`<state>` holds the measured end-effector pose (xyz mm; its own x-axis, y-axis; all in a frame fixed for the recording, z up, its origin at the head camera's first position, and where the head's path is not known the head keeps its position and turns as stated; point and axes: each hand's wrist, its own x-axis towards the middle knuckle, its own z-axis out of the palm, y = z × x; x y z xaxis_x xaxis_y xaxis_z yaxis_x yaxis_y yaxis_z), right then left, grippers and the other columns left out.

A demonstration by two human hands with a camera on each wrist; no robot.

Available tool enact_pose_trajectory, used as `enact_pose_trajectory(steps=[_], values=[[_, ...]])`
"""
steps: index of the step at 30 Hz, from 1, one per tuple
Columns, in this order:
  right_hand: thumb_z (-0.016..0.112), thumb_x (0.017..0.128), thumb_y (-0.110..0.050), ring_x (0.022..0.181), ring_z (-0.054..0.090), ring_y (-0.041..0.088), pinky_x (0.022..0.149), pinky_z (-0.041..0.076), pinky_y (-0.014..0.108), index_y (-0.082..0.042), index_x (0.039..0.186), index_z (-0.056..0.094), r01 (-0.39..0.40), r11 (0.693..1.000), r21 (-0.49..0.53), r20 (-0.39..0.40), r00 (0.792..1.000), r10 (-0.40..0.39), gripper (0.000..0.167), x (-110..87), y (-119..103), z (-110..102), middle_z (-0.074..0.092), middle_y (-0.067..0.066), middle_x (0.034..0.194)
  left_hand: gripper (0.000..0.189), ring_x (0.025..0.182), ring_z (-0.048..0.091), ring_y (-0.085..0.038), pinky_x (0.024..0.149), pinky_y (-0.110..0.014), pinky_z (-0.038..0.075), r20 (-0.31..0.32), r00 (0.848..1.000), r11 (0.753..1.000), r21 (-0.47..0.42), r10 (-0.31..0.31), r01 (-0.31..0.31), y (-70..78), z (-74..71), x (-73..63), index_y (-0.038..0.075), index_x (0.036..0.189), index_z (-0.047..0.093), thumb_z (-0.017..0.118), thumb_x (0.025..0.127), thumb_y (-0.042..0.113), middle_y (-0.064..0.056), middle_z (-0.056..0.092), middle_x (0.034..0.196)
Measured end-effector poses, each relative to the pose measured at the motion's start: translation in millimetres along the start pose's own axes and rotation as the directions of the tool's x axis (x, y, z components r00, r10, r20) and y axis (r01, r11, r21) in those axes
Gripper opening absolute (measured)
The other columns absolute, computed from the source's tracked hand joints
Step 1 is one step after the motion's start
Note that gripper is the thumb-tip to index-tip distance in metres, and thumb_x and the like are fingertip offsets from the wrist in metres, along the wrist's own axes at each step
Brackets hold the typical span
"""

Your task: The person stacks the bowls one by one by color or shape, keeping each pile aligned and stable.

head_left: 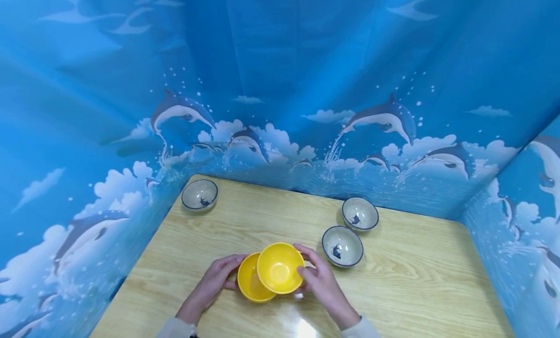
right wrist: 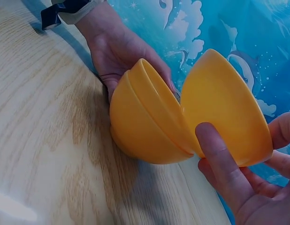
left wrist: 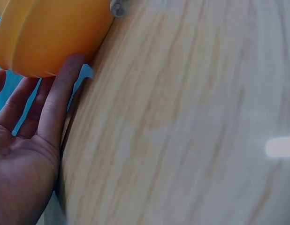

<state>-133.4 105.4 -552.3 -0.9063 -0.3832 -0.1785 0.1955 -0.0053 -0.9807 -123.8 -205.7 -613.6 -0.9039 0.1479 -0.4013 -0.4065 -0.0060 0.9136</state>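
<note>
In the head view my right hand [head_left: 321,279] grips a yellow bowl [head_left: 280,268] by its right side, thumb at the rim and fingers against the outside. This bowl is tilted and overlaps a second yellow bowl [head_left: 253,282] at the left. The right wrist view shows a double rim on that left one, like two nested bowls [right wrist: 145,117], standing on the wood. My left hand [head_left: 215,278] rests against their left side. In the left wrist view, the left fingers [left wrist: 58,103] reach out fairly straight and touch the yellow outer wall.
Two grey-white bowls with dark blue rims stand right of my hands, one nearer [head_left: 342,246] and one behind it [head_left: 360,214]. A similar bowl [head_left: 199,195] is at the table's far left corner. A blue dolphin-print curtain [head_left: 280,109] borders the wooden table [head_left: 415,279].
</note>
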Motion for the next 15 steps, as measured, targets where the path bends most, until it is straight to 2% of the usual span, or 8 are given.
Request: enact_pose_trajectory(steps=[7, 15], values=[[0.060, 0.106, -0.005, 0.105, 0.075, 0.032, 0.078, 0.071, 0.046, -0.005, 0.164, 0.043, -0.006, 1.000, 0.002, -0.005, 1.000, 0.006, 0.061, 0.6, -0.6, 3.1, 0.047, 0.033, 0.153, 0.067, 0.125, 0.072, -0.022, 0.089, -0.043, 0.070, -0.013, 1.000, 1.000, 0.003, -0.015, 0.015, 0.0, 0.5, 0.2, 0.004, 0.152, 0.062, 0.061, 0.108, 0.055, -0.023, 0.056, 0.161], [0.061, 0.106, -0.006, 0.106, 0.074, 0.030, 0.077, 0.071, 0.048, -0.007, 0.163, 0.045, -0.008, 1.000, -0.003, 0.002, 1.000, 0.008, 0.059, 2.0, -1.5, 7.8, 0.049, 0.031, 0.154, 0.066, 0.124, 0.072, -0.022, 0.089, -0.042, 0.070, 0.001, 1.000, 1.000, 0.005, -0.012, 0.012, 0.0, -1.6, -0.1, 0.003, 0.151, 0.062, 0.059, 0.110, 0.054, -0.023, 0.056, 0.161]])
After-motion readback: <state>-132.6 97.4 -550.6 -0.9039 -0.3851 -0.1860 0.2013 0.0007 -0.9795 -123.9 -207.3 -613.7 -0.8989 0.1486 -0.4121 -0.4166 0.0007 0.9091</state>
